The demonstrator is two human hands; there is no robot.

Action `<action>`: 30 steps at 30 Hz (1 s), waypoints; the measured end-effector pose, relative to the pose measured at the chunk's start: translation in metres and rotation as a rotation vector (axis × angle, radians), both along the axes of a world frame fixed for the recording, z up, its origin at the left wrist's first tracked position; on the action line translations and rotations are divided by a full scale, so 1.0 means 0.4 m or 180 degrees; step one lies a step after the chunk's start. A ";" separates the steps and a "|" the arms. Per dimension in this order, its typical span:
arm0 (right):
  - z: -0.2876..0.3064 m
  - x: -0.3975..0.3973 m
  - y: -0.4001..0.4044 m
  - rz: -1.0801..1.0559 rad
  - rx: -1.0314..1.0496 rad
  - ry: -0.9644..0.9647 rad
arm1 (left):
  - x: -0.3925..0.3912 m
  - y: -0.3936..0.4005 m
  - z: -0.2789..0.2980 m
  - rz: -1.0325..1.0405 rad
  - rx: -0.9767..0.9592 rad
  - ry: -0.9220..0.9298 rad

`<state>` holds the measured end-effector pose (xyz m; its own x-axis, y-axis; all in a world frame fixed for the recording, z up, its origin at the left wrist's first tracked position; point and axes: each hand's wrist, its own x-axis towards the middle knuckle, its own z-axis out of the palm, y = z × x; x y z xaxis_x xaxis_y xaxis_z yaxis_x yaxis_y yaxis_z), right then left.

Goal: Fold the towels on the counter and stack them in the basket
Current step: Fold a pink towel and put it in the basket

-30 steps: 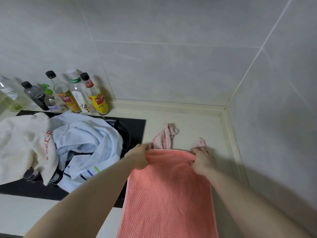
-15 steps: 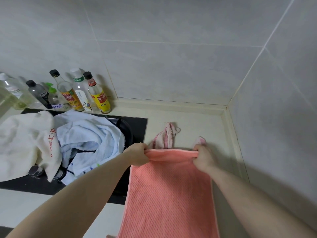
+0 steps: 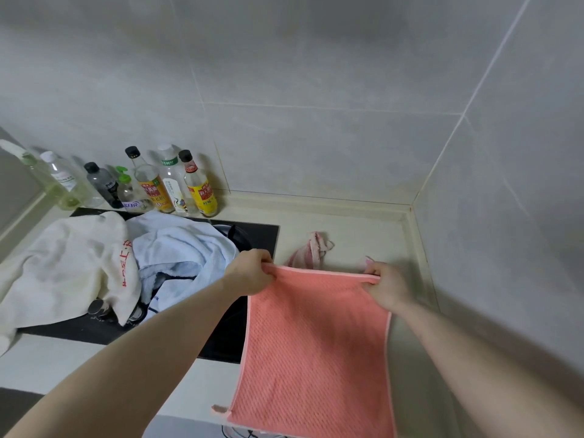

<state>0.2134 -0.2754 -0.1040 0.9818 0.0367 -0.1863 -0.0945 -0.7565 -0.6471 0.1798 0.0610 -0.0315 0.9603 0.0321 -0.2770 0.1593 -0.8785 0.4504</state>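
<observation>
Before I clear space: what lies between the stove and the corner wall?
In the head view, bare counter, a small crumpled pink cloth, and the held salmon towel.

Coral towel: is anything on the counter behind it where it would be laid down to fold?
Yes. A small crumpled pink cloth lies on the counter just behind the coral towel, which the left hand and right hand grip. No basket is in view.

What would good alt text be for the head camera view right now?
A person's left hand and right hand each pinch a top corner of a coral-pink waffle-weave towel, holding it stretched over a pale beige counter. To the left, a cream towel and a light blue towel lie crumpled on a black stovetop.
</observation>
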 end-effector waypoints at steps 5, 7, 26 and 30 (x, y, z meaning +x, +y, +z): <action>0.073 -0.024 -0.010 -0.0164 -0.0119 -0.0380 | -0.034 -0.012 0.063 0.0131 0.0123 -0.0506; 0.099 -0.037 -0.013 -0.0243 -0.0093 -0.0540 | -0.049 -0.014 0.079 0.0150 0.0081 -0.0687; 0.025 -0.473 0.003 0.0670 0.0068 0.0141 | -0.439 0.020 -0.087 -0.0346 0.0149 -0.0531; -0.010 -0.519 0.006 0.0719 0.0024 0.0357 | -0.478 0.025 -0.120 -0.0325 0.0122 -0.0316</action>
